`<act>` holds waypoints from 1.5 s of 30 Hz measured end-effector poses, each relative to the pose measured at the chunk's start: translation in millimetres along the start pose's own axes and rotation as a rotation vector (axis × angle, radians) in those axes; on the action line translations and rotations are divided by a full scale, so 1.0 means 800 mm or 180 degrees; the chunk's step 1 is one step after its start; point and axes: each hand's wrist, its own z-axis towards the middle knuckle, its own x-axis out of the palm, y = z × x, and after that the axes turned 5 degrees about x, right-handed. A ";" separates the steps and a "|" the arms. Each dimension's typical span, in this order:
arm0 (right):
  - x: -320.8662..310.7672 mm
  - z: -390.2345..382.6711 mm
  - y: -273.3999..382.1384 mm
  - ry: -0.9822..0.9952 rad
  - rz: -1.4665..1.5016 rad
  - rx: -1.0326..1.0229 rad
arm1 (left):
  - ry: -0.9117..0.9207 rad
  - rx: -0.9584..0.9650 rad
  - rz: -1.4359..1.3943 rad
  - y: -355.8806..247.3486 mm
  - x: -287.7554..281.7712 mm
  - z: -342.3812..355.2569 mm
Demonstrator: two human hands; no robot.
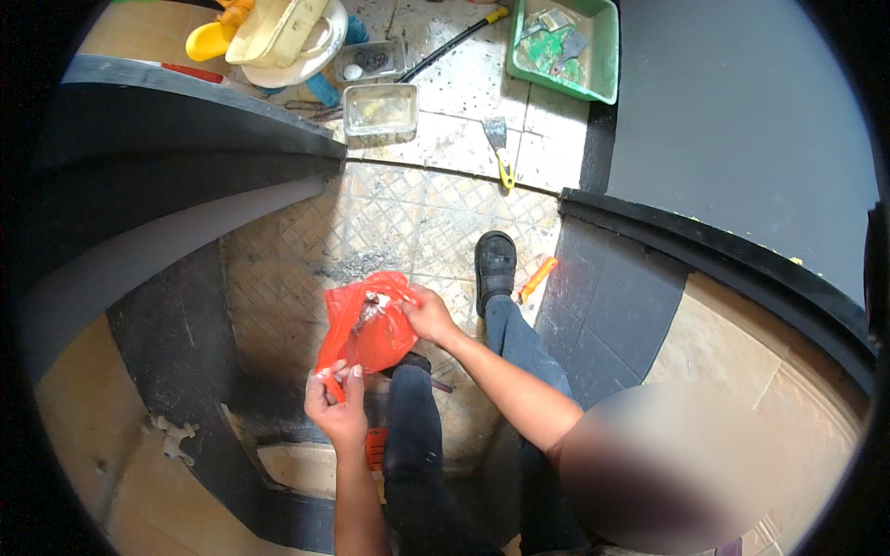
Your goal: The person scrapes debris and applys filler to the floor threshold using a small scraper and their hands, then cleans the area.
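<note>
Between my two hands hangs a red plastic bag (382, 335), its mouth spread so that some whitish and grey bits show inside. My left hand (337, 402) pinches the lower left edge of the bag between thumb and fingers. At the upper right rim, my right hand (428, 316) grips the plastic with its fingers closed. Just beyond the bag, a heap of grey debris (366, 263) lies on the patterned tile floor. The bag hides part of my left shoe.
My right shoe (496, 269) stands beside an orange-handled tool (538, 278). Past the doorway lie a yellow-handled scraper (501, 153), a clear plastic tub (381, 109), a black pole (450, 46) and a green basin (563, 88) holding tools. Dark door frames (278, 120) narrow both sides.
</note>
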 end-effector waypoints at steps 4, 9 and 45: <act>-0.010 -0.028 0.027 -0.0075 0.1710 0.0633 | -0.0474 -0.1255 0.0339 0.044 -0.022 -0.002; -0.045 -0.035 0.048 0.0665 0.1507 0.1274 | -0.0291 -0.2200 0.0262 0.171 -0.058 -0.005; 0.065 0.008 0.156 0.1635 0.2076 0.2062 | 0.0005 -0.0836 -0.2038 0.223 -0.176 0.006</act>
